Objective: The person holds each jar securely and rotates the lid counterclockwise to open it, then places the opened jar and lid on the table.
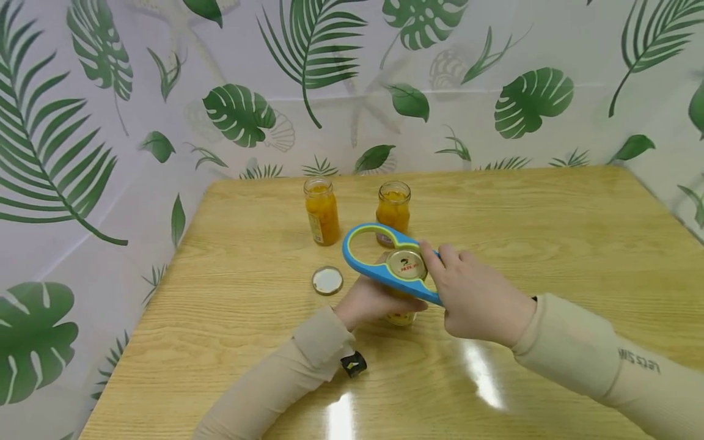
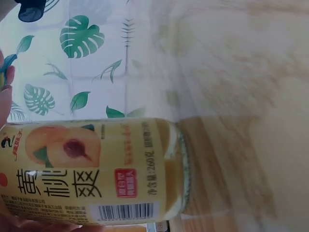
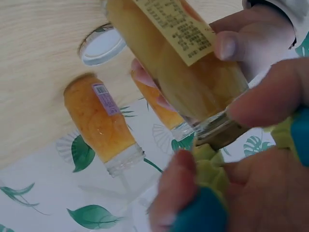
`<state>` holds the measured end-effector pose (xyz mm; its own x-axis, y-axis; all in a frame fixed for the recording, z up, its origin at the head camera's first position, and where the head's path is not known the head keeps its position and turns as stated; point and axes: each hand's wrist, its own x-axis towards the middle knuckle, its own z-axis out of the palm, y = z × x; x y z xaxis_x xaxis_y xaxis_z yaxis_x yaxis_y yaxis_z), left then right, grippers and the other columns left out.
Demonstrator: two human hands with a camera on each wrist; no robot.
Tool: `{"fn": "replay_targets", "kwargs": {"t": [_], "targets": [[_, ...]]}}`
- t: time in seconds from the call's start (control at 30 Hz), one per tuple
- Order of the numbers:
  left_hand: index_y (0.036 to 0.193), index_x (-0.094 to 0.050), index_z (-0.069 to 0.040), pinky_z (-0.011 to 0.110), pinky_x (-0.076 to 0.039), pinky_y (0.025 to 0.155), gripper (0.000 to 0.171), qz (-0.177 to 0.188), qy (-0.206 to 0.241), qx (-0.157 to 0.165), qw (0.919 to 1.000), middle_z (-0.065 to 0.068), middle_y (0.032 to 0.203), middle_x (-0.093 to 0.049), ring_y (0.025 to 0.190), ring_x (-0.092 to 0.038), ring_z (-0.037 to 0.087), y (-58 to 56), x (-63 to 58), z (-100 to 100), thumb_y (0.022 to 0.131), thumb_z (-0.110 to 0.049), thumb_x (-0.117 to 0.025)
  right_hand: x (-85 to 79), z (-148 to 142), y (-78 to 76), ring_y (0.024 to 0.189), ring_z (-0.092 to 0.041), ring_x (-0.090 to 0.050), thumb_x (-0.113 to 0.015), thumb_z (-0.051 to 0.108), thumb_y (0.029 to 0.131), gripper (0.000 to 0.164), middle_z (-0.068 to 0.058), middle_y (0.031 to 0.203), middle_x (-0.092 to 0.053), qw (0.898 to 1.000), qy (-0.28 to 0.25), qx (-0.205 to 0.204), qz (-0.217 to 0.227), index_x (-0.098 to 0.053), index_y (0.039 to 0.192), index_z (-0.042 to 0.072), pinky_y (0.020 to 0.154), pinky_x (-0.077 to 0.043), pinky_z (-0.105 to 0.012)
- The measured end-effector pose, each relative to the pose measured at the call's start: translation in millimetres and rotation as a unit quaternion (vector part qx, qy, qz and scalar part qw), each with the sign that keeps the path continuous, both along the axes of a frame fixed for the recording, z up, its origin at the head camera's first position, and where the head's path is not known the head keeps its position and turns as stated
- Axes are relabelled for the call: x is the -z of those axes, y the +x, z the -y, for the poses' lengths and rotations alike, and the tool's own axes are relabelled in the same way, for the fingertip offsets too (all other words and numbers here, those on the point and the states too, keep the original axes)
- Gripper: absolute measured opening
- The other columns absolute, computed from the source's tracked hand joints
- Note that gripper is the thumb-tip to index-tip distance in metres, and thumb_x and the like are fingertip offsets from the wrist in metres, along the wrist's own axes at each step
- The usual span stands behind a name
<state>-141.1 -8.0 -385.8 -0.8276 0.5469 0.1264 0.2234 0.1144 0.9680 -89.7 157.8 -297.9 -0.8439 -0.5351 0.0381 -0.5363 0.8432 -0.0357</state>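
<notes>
My left hand [image 1: 367, 300] grips a glass jar of yellow peaches [image 2: 130, 169], fingers wrapped round its side, over the table. A pale label with a peach picture and barcode faces the left wrist view. On top of the jar is a gold metal lid [image 1: 407, 264]. Around that lid sits a blue jar opener [image 1: 383, 275] with a yellow-green inner lining. My right hand [image 1: 481, 296] holds the opener's handle end, and in the right wrist view its thumb [image 3: 270, 94] lies right at the lid's edge. The jar looks slightly tilted in the head view.
Two lidless jars of orange fruit, a left jar [image 1: 324, 217] and a right jar [image 1: 393, 211], stand behind my hands. A loose lid [image 1: 327, 280] lies inside up on the wooden table [image 1: 236, 293], left of my left hand. A leaf-patterned wall covering [image 1: 352, 122] borders the table.
</notes>
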Motion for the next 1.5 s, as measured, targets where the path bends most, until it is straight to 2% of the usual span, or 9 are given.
{"fn": "replay_targets", "kwargs": {"t": [0.17, 0.37, 0.53, 0.73, 0.87, 1.0, 1.17, 1.37, 1.5], "targets": [[0.126, -0.04, -0.013, 0.026, -0.036, 0.093, 0.072, -0.015, 0.001, -0.038, 0.9991, 0.0, 0.122, -0.047, 0.109, -0.047, 0.011, 6.8, 1.8, -1.4, 0.066, -0.017, -0.079, 6.0, -2.6, -1.8, 0.069, -0.022, -0.049, -0.062, 0.006, 0.061, 0.063, -0.018, 0.091, -0.049, 0.999, -0.04, -0.004, -0.014, -0.038, 0.115, -0.015, 0.061, -0.046, -0.034], [0.12, -0.049, -0.007, 0.026, -0.039, 0.091, 0.059, -0.023, 0.045, -0.052, 0.9973, 0.004, 0.115, -0.054, 0.104, -0.05, 0.012, 7.5, 3.3, -4.2, 0.067, -0.011, -0.075, 9.1, 0.0, -3.9, 0.053, -0.014, -0.037, -0.055, 0.0, 0.061, 0.035, -0.008, 0.071, -0.038, 0.998, -0.053, 0.006, -0.038, -0.04, 0.092, -0.007, 0.043, -0.034, -0.023], [0.116, -0.054, -0.009, 0.025, -0.042, 0.084, 0.054, 0.011, 0.014, -0.046, 0.9988, 0.001, 0.107, -0.057, 0.094, -0.051, 0.01, 5.4, 2.2, -1.6, 0.066, -0.009, -0.074, 10.2, 0.1, -6.1, 0.047, -0.013, -0.034, -0.052, -0.005, 0.06, 0.032, -0.006, 0.068, -0.034, 0.998, -0.044, 0.012, -0.042, -0.038, 0.089, -0.003, 0.038, -0.029, -0.021], [0.115, -0.054, -0.007, 0.024, -0.044, 0.074, 0.05, 0.033, -0.008, 0.028, 0.999, 0.002, 0.099, -0.058, 0.081, -0.05, 0.011, 3.4, -10.0, 7.5, 0.069, -0.006, -0.07, 7.7, -3.9, -9.8, 0.048, -0.013, -0.036, -0.057, -0.005, 0.061, 0.043, -0.007, 0.073, -0.04, 0.999, -0.038, 0.006, -0.009, -0.041, 0.101, -0.006, 0.039, -0.032, -0.022], [0.124, -0.044, -0.005, 0.025, -0.041, 0.085, 0.058, 0.024, -0.003, 0.103, 0.9944, 0.005, 0.111, -0.054, 0.092, -0.047, 0.01, -8.0, -3.3, 12.1, 0.071, -0.006, -0.068, 6.6, -7.8, -14.5, 0.051, -0.013, -0.039, -0.061, -0.005, 0.061, 0.052, -0.008, 0.08, -0.048, 0.999, -0.041, -0.005, 0.008, -0.041, 0.108, -0.005, 0.043, -0.036, -0.023], [0.13, -0.035, -0.009, 0.027, -0.033, 0.097, 0.068, -0.008, -0.013, 0.138, 0.9904, 0.006, 0.124, -0.047, 0.109, -0.043, 0.01, -16.0, -2.7, 17.5, 0.071, -0.009, -0.071, 7.7, -11.7, -19.5, 0.052, -0.012, -0.039, -0.062, -0.003, 0.061, 0.053, -0.008, 0.083, -0.053, 0.999, -0.041, -0.025, -0.002, -0.042, 0.11, -0.002, 0.043, -0.036, -0.024], [0.129, -0.04, -0.008, 0.029, -0.034, 0.097, 0.066, -0.046, 0.0, 0.147, 0.988, 0.007, 0.124, -0.05, 0.111, -0.046, 0.011, -18.5, -1.9, 22.5, 0.071, -0.007, -0.072, 9.8, -15.3, -22.0, 0.053, -0.011, -0.04, -0.062, -0.002, 0.062, 0.052, -0.009, 0.089, -0.058, 0.998, -0.047, -0.036, -0.018, -0.044, 0.111, 0.001, 0.045, -0.036, -0.024], [0.134, -0.029, -0.009, 0.031, -0.025, 0.103, 0.077, -0.003, 0.015, 0.113, 0.9935, 0.009, 0.134, -0.04, 0.122, -0.036, 0.015, -6.6, -3.9, 24.6, 0.071, -0.001, -0.071, 12.1, -14.1, -19.1, 0.052, -0.012, -0.039, -0.06, -0.001, 0.061, 0.051, -0.006, 0.078, -0.053, 0.998, -0.054, -0.024, -0.034, -0.044, 0.109, -0.001, 0.043, -0.036, -0.026], [0.133, -0.031, -0.005, 0.03, -0.025, 0.103, 0.077, -0.014, -0.007, 0.099, 0.995, 0.012, 0.132, -0.042, 0.121, -0.037, 0.019, 0.9, -12.0, 22.4, 0.068, -0.001, -0.073, 12.5, -13.1, -18.5, 0.053, -0.013, -0.04, -0.06, -0.001, 0.061, 0.051, -0.005, 0.076, -0.05, 0.998, -0.054, -0.018, -0.037, -0.043, 0.109, -0.002, 0.043, -0.037, -0.026]]}}
